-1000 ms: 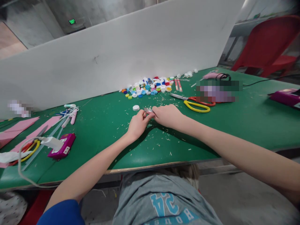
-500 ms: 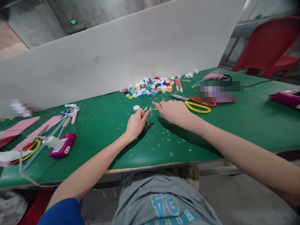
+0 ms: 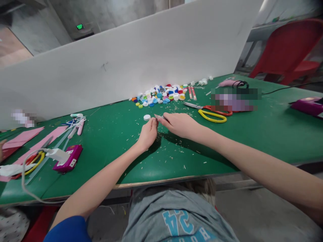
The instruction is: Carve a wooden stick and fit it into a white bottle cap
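Note:
In the middle of the green table, my left hand is closed with its fingertips pinched. A short pale wooden stick showed between them a moment ago; now it is mostly hidden. My right hand is wrapped round a small knife, whose pointed metal blade reaches to the left fingertips. The two hands almost touch. Just beyond my left hand lies a white bottle cap. Thin pale wood shavings are scattered on the table around and below both hands.
A pile of coloured bottle caps sits by the white partition. Scissors with red and yellow handles lie right. At left are a purple power strip, pink paper and glue-gun-like sticks. Another person's hand shows at the left edge.
My right hand has shifted left, bringing the knife blade against the left fingertips. My left fingers have closed further over the stick. A hand has appeared at the far left edge.

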A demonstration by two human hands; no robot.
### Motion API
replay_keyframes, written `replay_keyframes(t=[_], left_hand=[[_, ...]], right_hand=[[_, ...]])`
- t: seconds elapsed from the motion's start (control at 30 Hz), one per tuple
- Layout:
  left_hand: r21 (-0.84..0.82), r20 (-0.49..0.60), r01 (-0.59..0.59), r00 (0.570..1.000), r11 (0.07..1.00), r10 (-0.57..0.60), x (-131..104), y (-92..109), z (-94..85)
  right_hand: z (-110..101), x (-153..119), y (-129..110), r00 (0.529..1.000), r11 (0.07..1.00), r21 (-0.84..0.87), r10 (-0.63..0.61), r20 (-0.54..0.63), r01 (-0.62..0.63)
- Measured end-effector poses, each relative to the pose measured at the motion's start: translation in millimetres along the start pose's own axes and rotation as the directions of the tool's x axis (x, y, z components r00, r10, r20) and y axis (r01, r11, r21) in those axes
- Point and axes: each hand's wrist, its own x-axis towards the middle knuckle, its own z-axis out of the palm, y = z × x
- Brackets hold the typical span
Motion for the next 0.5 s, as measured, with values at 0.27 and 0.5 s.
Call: replay_keyframes(t=[0.27,0.5], left_hand=[[-0.063,-0.020,-0.042,0.999,0.997,0.041,-2.5,-0.2,-0.5],[0.055,0.069,-0.016,0.998,0.998,0.012,-5.6,6.2,-5.1]], right_hand=[[2.1,1.4,0.3,1.000,1.000,-0.013,-0.011,0.013,0.011],[-0.5,0.1,-0.9,0.997,0.999,-0.017,-0.033,0.063,0.034]])
